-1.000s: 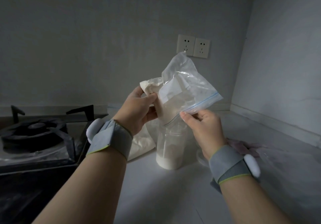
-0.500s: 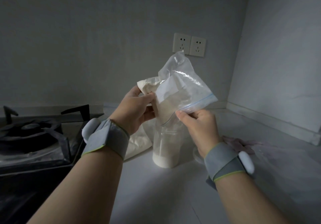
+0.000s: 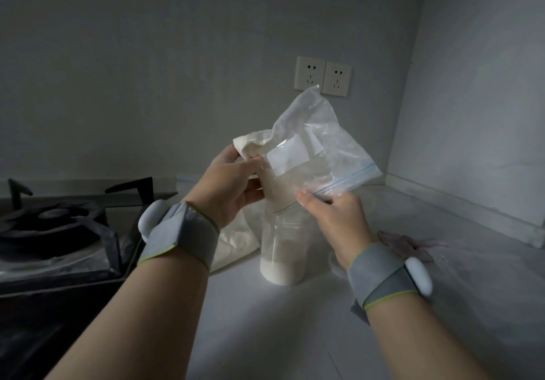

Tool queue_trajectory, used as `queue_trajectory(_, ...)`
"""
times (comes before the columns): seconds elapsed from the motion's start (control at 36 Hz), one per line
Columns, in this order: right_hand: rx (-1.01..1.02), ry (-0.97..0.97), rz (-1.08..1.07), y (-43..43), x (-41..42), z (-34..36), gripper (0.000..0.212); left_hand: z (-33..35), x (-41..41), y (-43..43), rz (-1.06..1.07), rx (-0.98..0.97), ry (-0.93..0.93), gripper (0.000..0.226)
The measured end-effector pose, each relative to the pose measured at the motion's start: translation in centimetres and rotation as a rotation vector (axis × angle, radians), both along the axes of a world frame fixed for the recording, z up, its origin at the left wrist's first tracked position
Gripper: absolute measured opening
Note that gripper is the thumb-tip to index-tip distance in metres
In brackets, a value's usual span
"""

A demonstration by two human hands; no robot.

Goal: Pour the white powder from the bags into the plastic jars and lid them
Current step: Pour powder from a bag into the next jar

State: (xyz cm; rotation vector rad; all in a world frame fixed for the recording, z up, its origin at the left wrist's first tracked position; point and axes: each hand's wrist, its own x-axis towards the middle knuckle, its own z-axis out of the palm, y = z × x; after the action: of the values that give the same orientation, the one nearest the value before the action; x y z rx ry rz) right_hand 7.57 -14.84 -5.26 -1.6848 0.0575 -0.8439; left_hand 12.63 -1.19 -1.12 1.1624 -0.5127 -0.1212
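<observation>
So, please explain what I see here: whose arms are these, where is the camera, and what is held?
No machine here, only a person. The camera sits on the person's head and looks down, so both arms enter from below. The left hand grips the bottom of a zip bag of white powder; the right hand pinches its zip edge, over an open plastic jar on the counter. Another powder bag lies behind; a gas stove is at left.

Our left hand grips the bag by its powder-filled end; right hand pinches the zip edge. Bag's tilted, mouth down over the jar, which stands on the counter w/ powder in its bottom. Stove at left.
</observation>
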Motion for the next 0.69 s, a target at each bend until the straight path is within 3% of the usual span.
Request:
queue_trajectory(0.06, 0.016, -0.006, -0.036, -0.10, 0.03, 0.08, 0.018, 0.03, -0.03, 0.03, -0.015, -0.007, 0.005, 0.033)
queue_trajectory(0.17, 0.008, -0.004, -0.059, -0.36, 0.02, 0.12, 0.033, 0.07, -0.01, 0.14, -0.016, -0.005, -0.004, 0.033)
queue_trajectory(0.28, -0.037, -0.014, -0.089, 0.05, -0.22, 0.34, 0.018, 0.17, 0.03, 0.15, -0.016, -0.007, -0.014, 0.033)
queue_trajectory(0.69, -0.039, -0.025, -0.114, -0.06, -0.67, 0.63, 0.022, 0.18, -0.03, 0.07, -0.032, -0.027, -0.009, 0.030)
